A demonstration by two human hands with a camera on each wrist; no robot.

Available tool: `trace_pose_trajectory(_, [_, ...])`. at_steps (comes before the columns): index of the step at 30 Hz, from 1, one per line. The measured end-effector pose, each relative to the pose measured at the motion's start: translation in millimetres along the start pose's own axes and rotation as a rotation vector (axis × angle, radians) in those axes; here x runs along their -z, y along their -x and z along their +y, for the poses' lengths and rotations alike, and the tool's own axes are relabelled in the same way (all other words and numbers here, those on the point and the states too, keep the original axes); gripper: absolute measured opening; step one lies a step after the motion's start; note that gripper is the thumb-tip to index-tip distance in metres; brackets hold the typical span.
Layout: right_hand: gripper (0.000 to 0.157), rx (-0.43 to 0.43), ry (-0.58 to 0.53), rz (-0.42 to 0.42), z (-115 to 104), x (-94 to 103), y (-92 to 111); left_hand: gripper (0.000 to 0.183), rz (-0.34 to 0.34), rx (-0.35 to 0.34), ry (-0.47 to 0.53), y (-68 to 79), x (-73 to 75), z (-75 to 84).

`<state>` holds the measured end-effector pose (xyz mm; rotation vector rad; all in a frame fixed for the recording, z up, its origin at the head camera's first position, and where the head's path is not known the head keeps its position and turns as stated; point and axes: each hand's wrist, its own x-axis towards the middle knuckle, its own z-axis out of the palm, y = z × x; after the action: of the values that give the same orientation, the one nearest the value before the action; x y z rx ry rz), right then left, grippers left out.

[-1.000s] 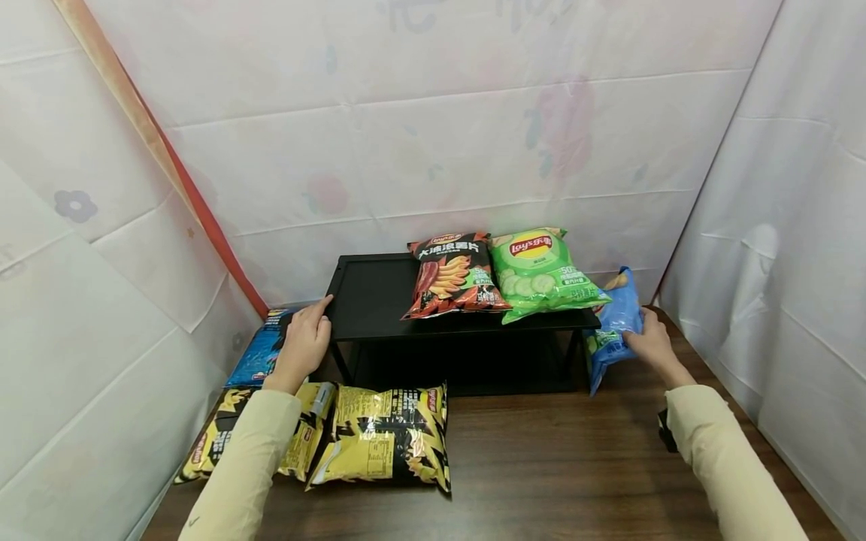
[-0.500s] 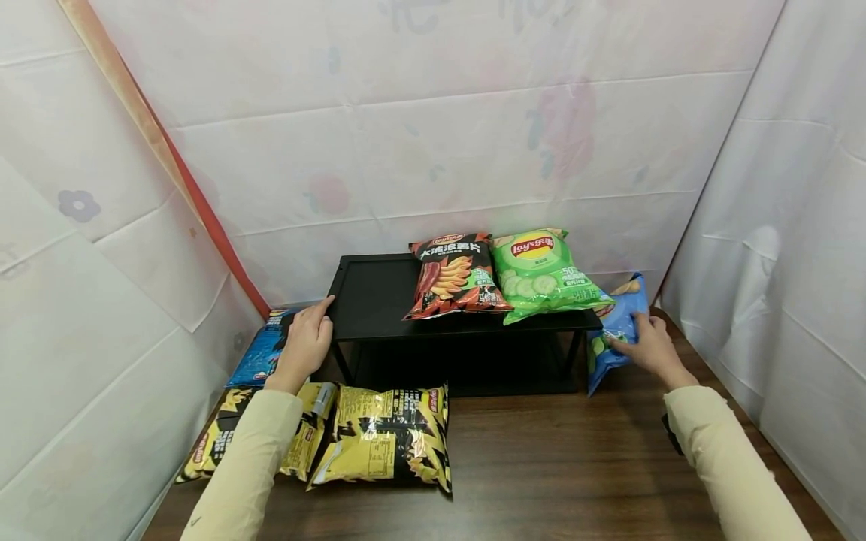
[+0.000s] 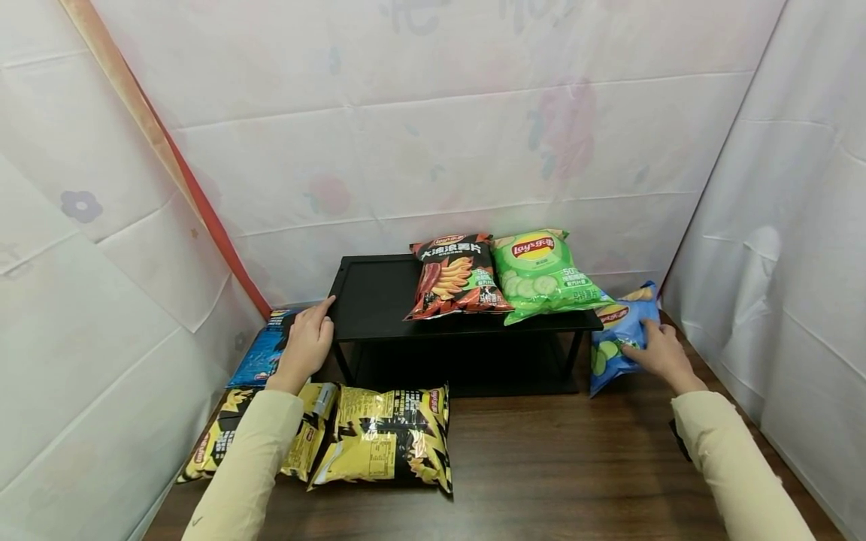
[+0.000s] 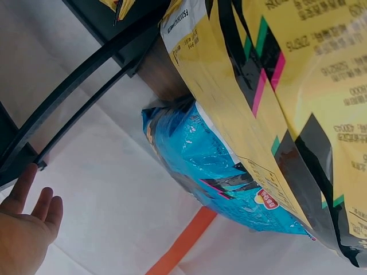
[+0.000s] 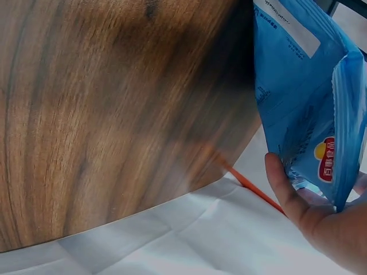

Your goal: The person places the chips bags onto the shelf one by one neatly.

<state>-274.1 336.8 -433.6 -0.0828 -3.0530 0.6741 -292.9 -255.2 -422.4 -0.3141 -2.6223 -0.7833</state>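
My right hand (image 3: pixel 666 357) holds a blue bag of potato chips (image 3: pixel 625 330) at the right end of a black two-level rack (image 3: pixel 375 297). In the right wrist view the thumb lies along one side of the blue bag (image 5: pixel 309 109), while the other fingers are mostly hidden behind it. My left hand (image 3: pixel 307 342) has its fingers extended, the fingertips right at the left edge of the rack's top. The left wrist view shows that hand (image 4: pixel 28 223) with nothing in it. On the top shelf lie a black-and-red chip bag (image 3: pixel 456 278) and a green chip bag (image 3: pixel 541 278).
Yellow-and-black chip bags (image 3: pixel 389 439) lie in front of the rack and to its left. Another blue bag (image 3: pixel 260 353) lies beside the left wall. White printed cloth (image 3: pixel 419 150) surrounds the brown wooden table (image 3: pixel 528 466) at the back and sides.
My right hand has shifted slightly right with the blue bag, which has turned so more of its printed front shows. The left hand stays at the rack's edge.
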Motion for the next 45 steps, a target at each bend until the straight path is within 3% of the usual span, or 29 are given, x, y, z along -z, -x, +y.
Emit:
trace_pose_trajectory(10, [0.082,-0.056,0.006,-0.051,8.1,-0.3,7.4,0.047,0.009,0.002,-0.012,0.2,-1.6,-1.2])
trace_pose_trajectory(16, [0.08,-0.097,-0.064,-0.094,17.1,-3.4,9.6,0.048,-0.004,0.013,-0.007,0.2,-1.6,-1.6])
trace_pose_trajectory(22, [0.078,-0.083,-0.143,-0.097,30.0,-9.7,10.8,0.048,-0.012,0.008,-0.008,0.2,-1.4,-1.5])
trace_pose_trajectory(29, [0.076,-0.068,-0.149,-0.106,41.4,-17.0,9.7,0.048,-0.013,0.006,-0.005,0.9,-1.0,-0.5])
trace_pose_trajectory(37, [0.071,-0.054,-0.139,-0.181,46.6,-20.8,10.4,0.048,-0.016,0.012,-0.013,-0.6,-2.1,-2.0])
trace_pose_trajectory(45, [0.074,-0.048,-0.079,-0.111,44.4,-25.4,9.6,0.048,-0.015,0.011,-0.013,0.5,-1.4,-1.0])
